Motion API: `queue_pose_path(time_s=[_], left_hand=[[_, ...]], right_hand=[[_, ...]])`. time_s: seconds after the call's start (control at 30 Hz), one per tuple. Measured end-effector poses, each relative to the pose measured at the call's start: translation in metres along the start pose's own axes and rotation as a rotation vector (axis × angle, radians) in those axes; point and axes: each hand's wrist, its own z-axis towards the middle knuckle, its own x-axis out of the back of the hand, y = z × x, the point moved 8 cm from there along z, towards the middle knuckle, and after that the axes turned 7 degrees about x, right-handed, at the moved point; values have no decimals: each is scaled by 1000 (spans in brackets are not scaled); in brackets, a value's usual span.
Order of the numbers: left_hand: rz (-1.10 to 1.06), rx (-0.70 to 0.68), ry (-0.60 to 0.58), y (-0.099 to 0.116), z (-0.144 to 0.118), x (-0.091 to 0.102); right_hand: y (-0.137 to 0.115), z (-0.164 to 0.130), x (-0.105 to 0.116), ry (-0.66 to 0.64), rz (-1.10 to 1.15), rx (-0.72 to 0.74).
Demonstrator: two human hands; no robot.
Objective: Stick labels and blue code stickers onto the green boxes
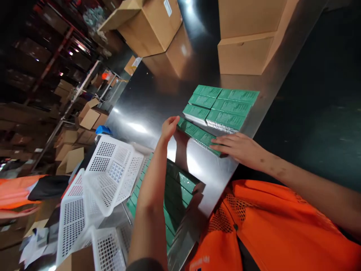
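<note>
A row of green boxes [198, 134] runs between my two hands, tilted across the shiny metal table. My left hand [169, 128] presses its left end, thumb and fingers close together. At the right end, my right hand [238, 148] has its fingers stretched along the boxes and grips them there. Just beyond lies a block of green boxes [232, 107], set side by side in several short rows. A narrow gap separates the held row from this block. Under my left forearm, more green boxes [184, 195] are packed in rows, partly hidden by the arm.
White perforated baskets [113, 169] stand at the left. An open carton [152, 28] sits at the table's far side, and another cardboard box [245, 54] stands beyond the green block. The table edge [278, 88] runs along the right. A person in orange [19, 192] is at far left.
</note>
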Motion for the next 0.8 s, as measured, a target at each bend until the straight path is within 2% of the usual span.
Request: queue_pose_path(time_s=[0.13, 0.23, 0.3, 0.43, 0.63, 0.73, 0.8], left_hand=[[344, 100, -57, -33, -23, 30], [547, 210, -93, -60, -44, 43], [618, 255, -104, -72, -57, 48], [663, 301, -99, -84, -69, 55], [632, 326, -108, -85, -62, 59], [565, 309, -80, -73, -51, 55], [476, 241, -37, -53, -38, 48]], right_hand=[[-30, 9, -37, 36, 310, -96], [-55, 21, -65, -56, 497, -100], [-68, 28, -74, -101, 568, -59], [-73, 35, -77, -125, 608, -35], [-74, 36, -78, -93, 524, -28], [-75, 35, -66, -104, 500, 46], [-64, 30, -43, -57, 398, 75]])
